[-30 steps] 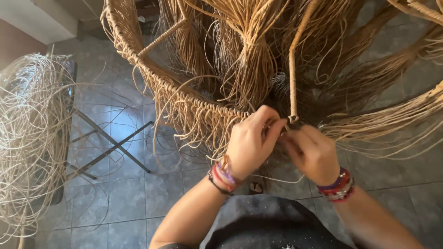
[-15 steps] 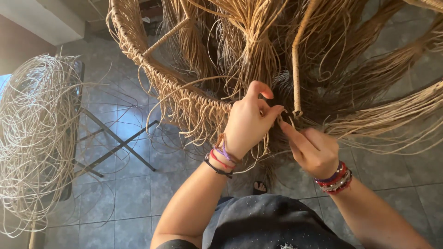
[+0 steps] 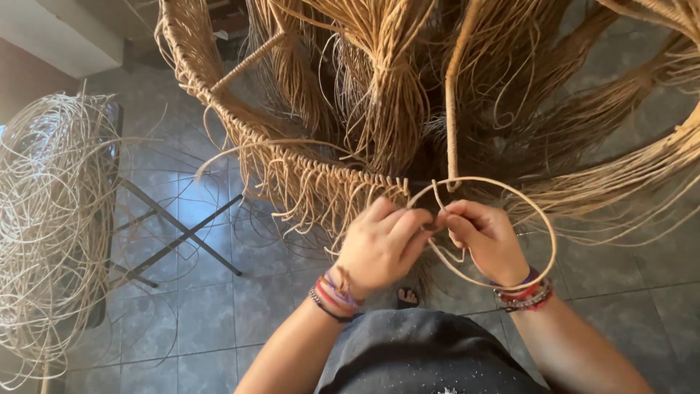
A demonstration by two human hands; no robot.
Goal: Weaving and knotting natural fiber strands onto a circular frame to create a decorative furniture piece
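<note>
Left hand [image 3: 379, 244] and right hand [image 3: 487, 237] both pinch the rattan strand [image 3: 543, 222] where the fingertips meet. New since a moment ago: the strand now swings out in a wide loop around the right hand, just below the woven rim [image 3: 292, 164].

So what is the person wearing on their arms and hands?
No sleeves and no gloves. The left hand has a stack of thin bracelets at the wrist, red, purple and dark. The right hand has beaded bracelets, mostly red.
</note>
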